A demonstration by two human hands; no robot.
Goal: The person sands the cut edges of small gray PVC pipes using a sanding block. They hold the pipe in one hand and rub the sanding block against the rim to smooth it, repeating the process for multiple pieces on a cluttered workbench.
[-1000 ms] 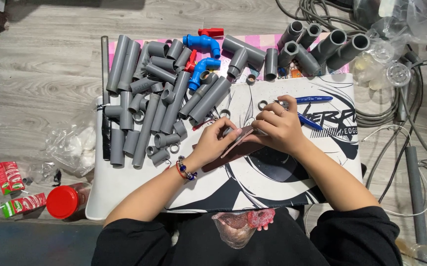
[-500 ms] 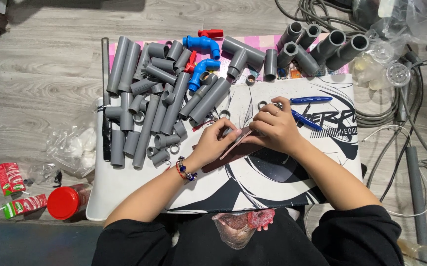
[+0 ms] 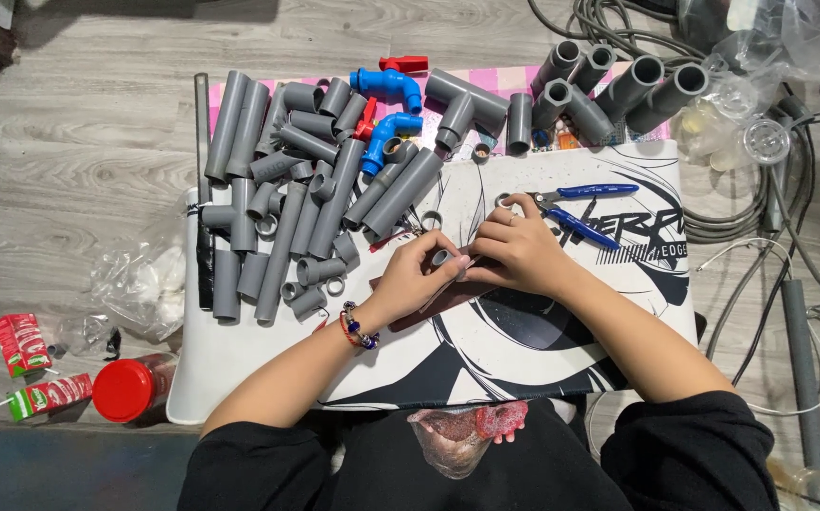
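Over the printed mat (image 3: 618, 312), left hand (image 3: 417, 277) and right hand (image 3: 516, 251), fingers pinched shut on 1 small grey pipe piece (image 3: 441, 257) from both sides, steadying it, blue-handled pliers (image 3: 580, 210) just beside.

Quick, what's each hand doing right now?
Left hand: closed on a small grey pipe piece.
Right hand: fingers pinched at the same piece; its grip cannot be told.

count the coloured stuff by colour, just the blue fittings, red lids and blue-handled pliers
Blue fittings: 2
Red lids: 1
Blue-handled pliers: 1
Total: 4
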